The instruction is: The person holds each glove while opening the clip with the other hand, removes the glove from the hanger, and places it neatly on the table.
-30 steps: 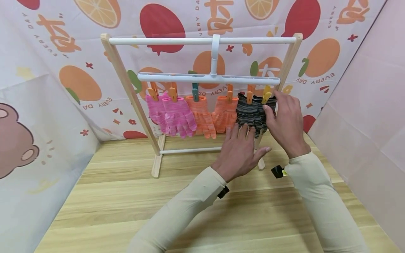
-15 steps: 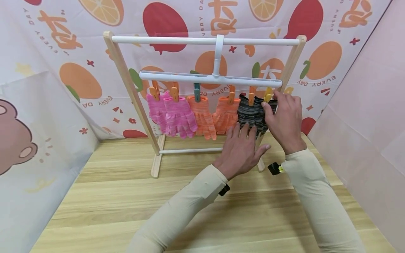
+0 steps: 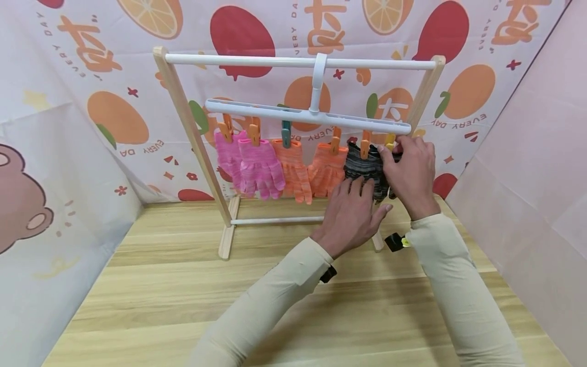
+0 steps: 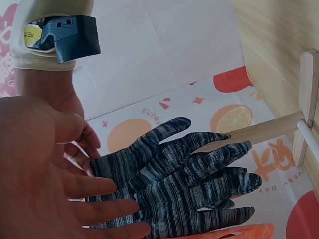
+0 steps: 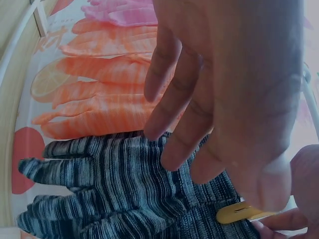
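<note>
A pair of black-and-grey striped knit gloves (image 3: 364,165) hangs at the right end of a white bar hanger (image 3: 316,117). My right hand (image 3: 410,176) pinches the outer glove at its cuff, next to a yellow clothespin (image 3: 390,140) that it partly covers. My left hand (image 3: 348,214) has its fingers extended against the lower part of the striped gloves (image 4: 174,184). In the left wrist view, those fingers overlap the gloves while the right fingertips sit at the cuff edge. An orange clothespin (image 3: 365,145) clips the inner striped glove. The hanger tilts down towards the right.
Pink gloves (image 3: 261,165) and orange gloves (image 3: 327,160) hang farther left from orange and green clothespins. The hanger hooks over a white-railed wooden rack (image 3: 183,122) on a wood-grain table (image 3: 183,306). A fruit-print cloth (image 3: 124,76) stands close behind, with a pale wall to each side.
The right hand has drawn slightly down, now covering more of the yellow clothespin. The hanger's right end has dipped and its left end has risen. The left hand stays at the gloves.
</note>
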### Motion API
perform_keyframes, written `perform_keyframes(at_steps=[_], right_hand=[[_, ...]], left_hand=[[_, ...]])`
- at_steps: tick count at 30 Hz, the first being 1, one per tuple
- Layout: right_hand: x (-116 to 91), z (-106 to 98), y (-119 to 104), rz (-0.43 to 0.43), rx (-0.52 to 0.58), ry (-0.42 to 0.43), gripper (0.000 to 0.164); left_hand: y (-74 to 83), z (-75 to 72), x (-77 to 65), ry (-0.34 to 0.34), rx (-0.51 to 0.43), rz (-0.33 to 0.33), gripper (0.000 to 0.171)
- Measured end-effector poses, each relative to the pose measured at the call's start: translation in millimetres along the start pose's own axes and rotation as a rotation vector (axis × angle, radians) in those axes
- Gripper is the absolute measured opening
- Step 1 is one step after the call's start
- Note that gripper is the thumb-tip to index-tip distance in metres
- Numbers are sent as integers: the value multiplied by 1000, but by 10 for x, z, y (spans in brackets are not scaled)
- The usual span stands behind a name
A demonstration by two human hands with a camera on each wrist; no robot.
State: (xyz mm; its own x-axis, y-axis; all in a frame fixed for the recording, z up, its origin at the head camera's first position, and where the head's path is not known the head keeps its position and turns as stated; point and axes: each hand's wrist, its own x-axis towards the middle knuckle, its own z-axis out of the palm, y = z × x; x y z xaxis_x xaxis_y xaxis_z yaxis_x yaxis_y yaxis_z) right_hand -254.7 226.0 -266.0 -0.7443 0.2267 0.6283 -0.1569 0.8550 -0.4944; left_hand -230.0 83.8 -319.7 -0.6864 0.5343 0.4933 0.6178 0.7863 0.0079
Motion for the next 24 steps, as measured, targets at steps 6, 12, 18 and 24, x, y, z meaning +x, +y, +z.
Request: perform_keyframes(at_steps=[6, 12, 18, 24], right_hand=[[22, -35, 9, 36, 32, -25, 41], [48, -81, 11, 41, 81, -47, 42], [37, -102, 20, 56, 128, -96, 41], [30, -113, 44, 63, 134, -111, 44]], left_hand=[[20, -11, 56, 80, 13, 26, 57], [62, -26, 198, 38, -153, 67, 42], [63, 15, 334, -70, -471, -18, 29], [45, 51, 375, -98, -525, -120, 48]])
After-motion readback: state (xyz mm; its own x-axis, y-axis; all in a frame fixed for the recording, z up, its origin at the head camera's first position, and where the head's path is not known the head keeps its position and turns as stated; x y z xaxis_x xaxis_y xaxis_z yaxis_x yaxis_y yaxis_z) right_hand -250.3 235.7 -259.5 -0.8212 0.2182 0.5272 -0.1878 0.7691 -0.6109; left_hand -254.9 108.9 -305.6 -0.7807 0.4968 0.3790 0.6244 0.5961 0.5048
